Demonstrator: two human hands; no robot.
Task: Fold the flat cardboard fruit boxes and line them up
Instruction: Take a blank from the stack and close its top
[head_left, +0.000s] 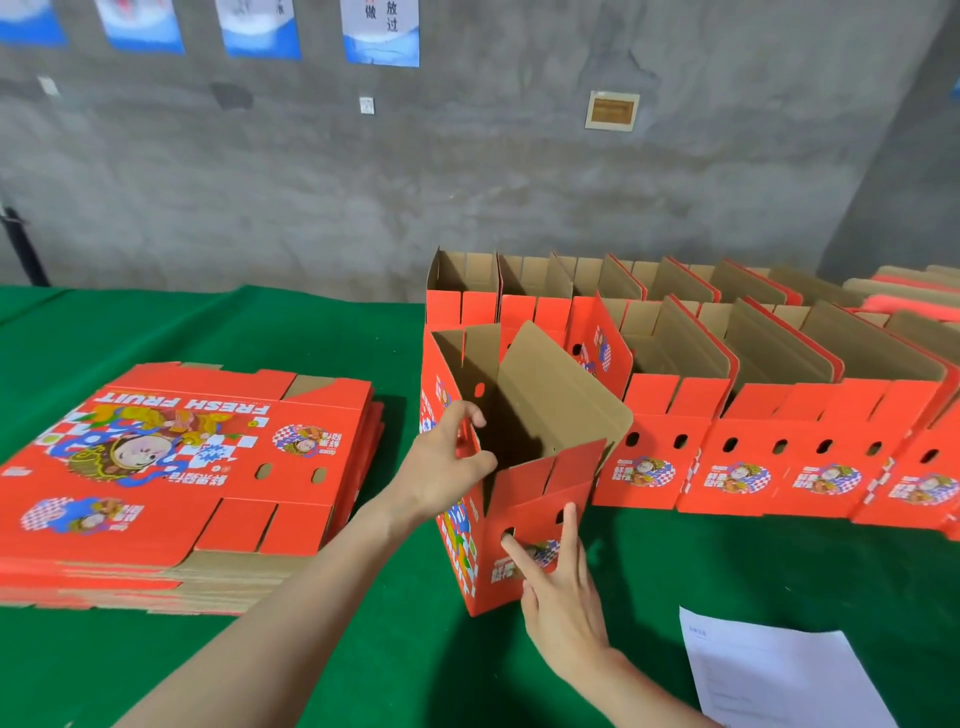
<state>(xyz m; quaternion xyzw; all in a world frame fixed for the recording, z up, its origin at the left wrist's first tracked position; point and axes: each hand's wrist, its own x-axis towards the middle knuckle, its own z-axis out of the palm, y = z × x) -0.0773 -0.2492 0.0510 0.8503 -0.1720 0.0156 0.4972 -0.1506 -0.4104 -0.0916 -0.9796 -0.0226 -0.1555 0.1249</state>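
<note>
Well along: two rows of folded boxes stand at centre right, and a thick flat stack waits at left. At centre, the left hand grips the standing box by its wall; the right hand presses flat fingers on its front.

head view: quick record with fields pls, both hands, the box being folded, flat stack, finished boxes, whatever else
left hand: grips the open box by its left wall's top edge
right hand: straight fingers touch its front face
open box: upright, top open, by the front row's left end
flat stack: left of it, printed side up
folded boxes: two rows running right
paper sheet: near right on green table
</note>
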